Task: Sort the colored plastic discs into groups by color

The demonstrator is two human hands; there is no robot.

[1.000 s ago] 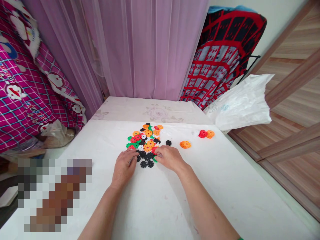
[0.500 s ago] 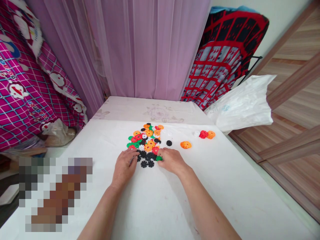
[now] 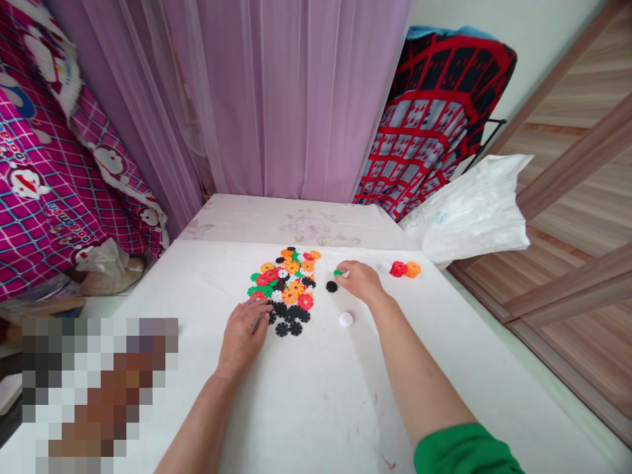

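Note:
A pile of notched plastic snowflake discs (image 3: pixel 293 288) in orange, red, green, white and black lies mid-table. My left hand (image 3: pixel 245 327) rests on the cloth at its near left side, fingers stretched out and loosely apart, fingertips touching the black discs (image 3: pixel 289 318). To the right of the pile, my right hand (image 3: pixel 359 280) pinches a green snowflake disc (image 3: pixel 338 272) between thumb and fingers, raised slightly. Just below that hand lies a black disc (image 3: pixel 331 287). A white group of discs (image 3: pixel 346 318) sits nearer me, beside my right forearm.
Red discs (image 3: pixel 398 268) and orange discs (image 3: pixel 413 269) lie at the right back of the white-covered table (image 3: pixel 296 408). A white plastic bag (image 3: pixel 469 210) stands at the far right edge. Purple curtains (image 3: pixel 296 99) hang behind. A blurred-out patch (image 3: pixel 108 382) covers the left front.
My right hand has moved right and away from the pile with the green disc. It now hides the orange discs, and the white group shows. My left hand has stayed by the pile.

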